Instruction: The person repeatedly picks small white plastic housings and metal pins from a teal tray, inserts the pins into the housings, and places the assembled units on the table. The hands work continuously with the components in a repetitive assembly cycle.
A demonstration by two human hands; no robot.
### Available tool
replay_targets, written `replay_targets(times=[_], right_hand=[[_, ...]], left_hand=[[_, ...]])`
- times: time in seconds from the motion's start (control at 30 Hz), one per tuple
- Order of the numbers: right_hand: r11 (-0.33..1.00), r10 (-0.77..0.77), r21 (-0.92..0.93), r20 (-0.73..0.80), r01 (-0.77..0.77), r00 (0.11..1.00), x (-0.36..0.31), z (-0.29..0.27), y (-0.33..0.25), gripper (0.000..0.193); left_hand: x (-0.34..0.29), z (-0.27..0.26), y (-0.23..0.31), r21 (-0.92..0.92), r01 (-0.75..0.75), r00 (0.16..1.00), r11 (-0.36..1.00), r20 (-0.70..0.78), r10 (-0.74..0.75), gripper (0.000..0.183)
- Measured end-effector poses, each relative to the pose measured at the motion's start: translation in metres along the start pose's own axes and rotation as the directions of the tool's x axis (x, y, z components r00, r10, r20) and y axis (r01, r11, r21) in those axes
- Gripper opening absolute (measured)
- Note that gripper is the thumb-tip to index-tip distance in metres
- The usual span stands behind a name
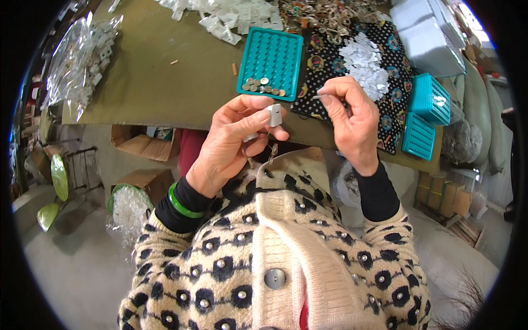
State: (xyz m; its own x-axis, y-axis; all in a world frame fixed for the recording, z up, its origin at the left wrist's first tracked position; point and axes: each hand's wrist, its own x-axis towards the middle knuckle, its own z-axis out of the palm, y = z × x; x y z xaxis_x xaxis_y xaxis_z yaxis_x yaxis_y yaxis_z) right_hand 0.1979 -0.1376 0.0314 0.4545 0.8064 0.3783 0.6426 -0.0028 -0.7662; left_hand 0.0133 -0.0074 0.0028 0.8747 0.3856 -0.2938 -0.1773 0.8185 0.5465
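My left hand point(223, 140) is closed around a small white plastic piece point(275, 116), pinched between thumb and fingers. Lower in the same hand sits another pale bit point(251, 137), and a thin chain-like strand point(272, 153) hangs below the fingers. To the right, my right hand point(355, 124) pinches a small, thin greyish sliver point(317, 97) between thumb and forefinger; its kind is too small to make out. The two hands are apart, above the table's near edge. Just beyond them lies a teal dimpled tray point(300, 58) with several small round metallic discs point(264, 87) at its near end.
White flat pieces point(364, 65) are heaped on a black patterned cloth point(322, 52). Tangled strands point(330, 16) and white plastic parts point(242, 14) lie farther back. A clear bag of parts point(82, 63) is at left; stacked teal trays point(432, 99) stand at right.
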Motion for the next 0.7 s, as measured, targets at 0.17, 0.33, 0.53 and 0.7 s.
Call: replay_targets(times=[0.17,0.33,0.53,0.7], right_hand=[[0.982,-0.159,0.102,0.018,0.157,0.987,0.002,0.037,-0.025,0.007],[0.979,-0.196,0.068,0.029,0.194,0.980,0.005,0.052,-0.026,0.006],[0.978,-0.210,0.017,0.032,0.210,0.977,0.005,0.061,-0.031,0.007],[0.975,-0.220,0.040,0.059,0.218,0.974,0.008,0.064,-0.035,0.010]], left_hand=[[-0.003,-0.002,0.007,-0.002,-0.030,1.000,1.000,-0.004,0.030,0.018],[-0.005,-0.007,0.013,-0.082,0.003,1.000,0.997,0.020,-0.001,0.019],[-0.006,-0.008,0.007,-0.112,-0.066,0.997,0.992,-0.054,0.060,0.015],[-0.006,-0.008,0.008,-0.147,-0.120,0.992,0.982,0.026,0.125,0.016]])
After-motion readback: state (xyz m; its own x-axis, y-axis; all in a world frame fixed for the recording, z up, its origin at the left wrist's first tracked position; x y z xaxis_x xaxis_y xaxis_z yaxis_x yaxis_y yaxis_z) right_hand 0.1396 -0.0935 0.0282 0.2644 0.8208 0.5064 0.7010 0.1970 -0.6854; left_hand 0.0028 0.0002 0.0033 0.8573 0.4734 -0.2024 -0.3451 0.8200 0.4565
